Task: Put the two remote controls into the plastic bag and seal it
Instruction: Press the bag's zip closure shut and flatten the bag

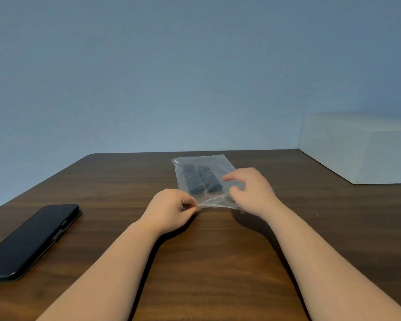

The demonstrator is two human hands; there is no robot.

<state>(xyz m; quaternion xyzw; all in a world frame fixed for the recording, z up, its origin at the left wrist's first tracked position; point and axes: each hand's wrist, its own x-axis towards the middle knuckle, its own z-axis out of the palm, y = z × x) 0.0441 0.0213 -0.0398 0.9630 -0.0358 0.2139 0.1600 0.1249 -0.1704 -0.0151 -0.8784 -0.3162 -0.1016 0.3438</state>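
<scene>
A clear bag point(206, 179) lies flat on a dark wooden worktop point(218, 262), with two black remotes point(202, 179) side by side inside it, their buttons blurred by the plastic. The left hand point(171, 209) pinches the bag's near left corner between its fingers point(190, 206). The right hand point(250, 191) hovers over the bag's near right part, fingers loosely spread, hiding that corner and part of the red seal line point(214, 196); a black phone point(30, 242) lies well left of the bag, cut off by the frame edge.

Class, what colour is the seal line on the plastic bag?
Red, on the bag near the hands, seen in the head view.

Two remotes point(202, 179), one bag point(222, 162), one phone point(30, 239)
</scene>
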